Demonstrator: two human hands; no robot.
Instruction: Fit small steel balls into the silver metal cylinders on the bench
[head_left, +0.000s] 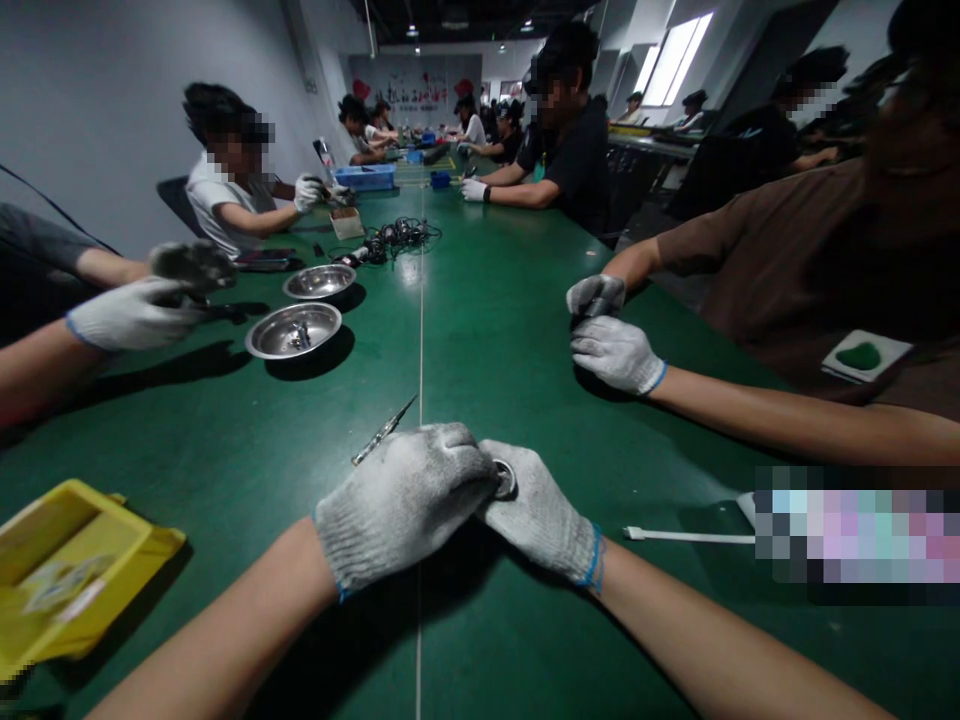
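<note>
Both my hands wear whitish knit gloves and meet above the green table (480, 340). My left hand (416, 495) is curled with its fingertips against a small round metal-rimmed part (505, 479). Around that same part my right hand (534, 510) is closed, its fingers wrapped about it. Only the shiny ring and a greyish inside of the part show; the gloves cover the rest, so I cannot tell its kind. Just beyond my left hand lies a thin screwdriver (384, 432) with a see-through handle, pointing away to the right.
A yellow bin (142, 545) with small bagged pieces stands at left. Two steel bowls (259, 345) sit farther off, before tangled black cables (397, 238). A white cable (690, 537) lies at right. Gloved co-workers' hands (615, 350) (139, 312) work on both sides.
</note>
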